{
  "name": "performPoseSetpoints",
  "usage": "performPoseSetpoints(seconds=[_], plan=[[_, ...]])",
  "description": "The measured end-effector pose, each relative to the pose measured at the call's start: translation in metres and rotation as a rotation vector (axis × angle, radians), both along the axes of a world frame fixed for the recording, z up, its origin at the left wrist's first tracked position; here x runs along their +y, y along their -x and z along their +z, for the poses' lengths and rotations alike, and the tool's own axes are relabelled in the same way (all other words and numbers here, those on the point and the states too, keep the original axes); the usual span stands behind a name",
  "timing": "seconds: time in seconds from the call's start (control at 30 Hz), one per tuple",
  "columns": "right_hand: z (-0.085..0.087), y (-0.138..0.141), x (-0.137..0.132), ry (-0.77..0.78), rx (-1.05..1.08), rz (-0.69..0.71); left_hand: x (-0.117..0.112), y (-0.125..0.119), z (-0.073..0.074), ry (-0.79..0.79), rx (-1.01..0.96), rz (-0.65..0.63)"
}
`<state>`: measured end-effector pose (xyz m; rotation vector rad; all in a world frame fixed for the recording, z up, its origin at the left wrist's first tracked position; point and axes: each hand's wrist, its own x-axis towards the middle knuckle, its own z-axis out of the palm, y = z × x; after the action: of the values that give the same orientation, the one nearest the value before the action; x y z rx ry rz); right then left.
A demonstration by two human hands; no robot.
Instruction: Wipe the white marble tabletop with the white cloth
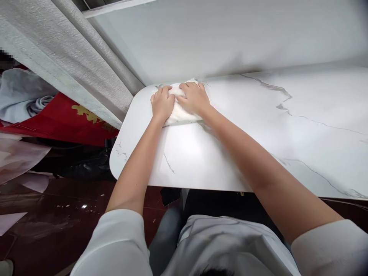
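Observation:
A soft white cloth (pixel 184 113), bunched or folded and slightly fluffy, lies near the back left end of the white marbled table (pixel 195 153). My left hand (pixel 162 102) grips its left side, with fingers bent over the far part and the thumb on top. On the right part of the cloth is my right hand (pixel 194 96), its fingers curled over the far edge and the thumb pointing at the left hand. Both hands touch the cloth, and the fingertips are partly hidden in its folds.
A pale panel (pixel 218 38) rises behind the table. Light curtain-like fabric (pixel 86 50) hangs at the left, close to the table's rounded corner. Beyond it are a red bag (pixel 77 122) with gold print and clear plastic sheets (pixel 23 157) above the dark red floor (pixel 74 207).

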<state>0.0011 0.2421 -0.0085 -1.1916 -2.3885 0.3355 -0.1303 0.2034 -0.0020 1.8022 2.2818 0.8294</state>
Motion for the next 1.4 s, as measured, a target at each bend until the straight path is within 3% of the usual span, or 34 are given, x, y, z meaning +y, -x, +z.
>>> performPoseSetpoints(seconds=[0.33, 0.57, 0.77, 1.03, 1.4], plan=[[0.004, 0.003, 0.045, 0.008, 0.039, -0.043, 0.051, 0.007, -0.001, -0.022, -0.064, -0.006], [0.002, 0.009, 0.066, -0.060, 0.019, -0.108, 0.068, 0.006, 0.005, 0.008, -0.027, 0.014], [0.005, 0.009, 0.064, -0.064, 0.016, -0.096, 0.075, 0.010, 0.003, 0.020, -0.097, 0.018], [0.003, 0.002, 0.040, -0.056, -0.019, -0.107, 0.047, 0.002, 0.003, 0.011, -0.056, -0.036], [-0.001, -0.023, -0.039, -0.065, -0.054, -0.087, -0.031, -0.018, 0.001, -0.034, -0.026, -0.099]])
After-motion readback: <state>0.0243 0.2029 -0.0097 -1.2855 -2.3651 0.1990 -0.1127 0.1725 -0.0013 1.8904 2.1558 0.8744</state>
